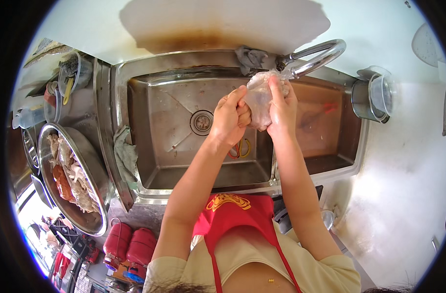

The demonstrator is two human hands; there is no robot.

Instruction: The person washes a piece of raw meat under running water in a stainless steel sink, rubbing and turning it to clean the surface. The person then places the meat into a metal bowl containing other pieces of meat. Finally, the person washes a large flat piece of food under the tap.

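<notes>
Both hands hold a pale, wet, partly translucent piece (260, 102) under the mouth of the chrome faucet (320, 60). I cannot tell whether it is raw meat or a plastic bag. My left hand (231, 117) grips its left side with curled fingers and the thumb up. On its right side, my right hand (282, 106) presses with the thumb on top. The piece hangs over the right part of the steel sink basin (171, 154), near the divider. Below my left wrist lie red and yellow scissor handles (241, 149), partly hidden.
The right basin (316, 121) holds reddish-brown water. A steel bowl (100, 183) of raw meat pieces stands at the left. Grey cloths lie on the left rim (125, 154) and behind the faucet (250, 58). Plastic containers (381, 94) sit at the right. Red gas cylinders (140, 245) stand lower left.
</notes>
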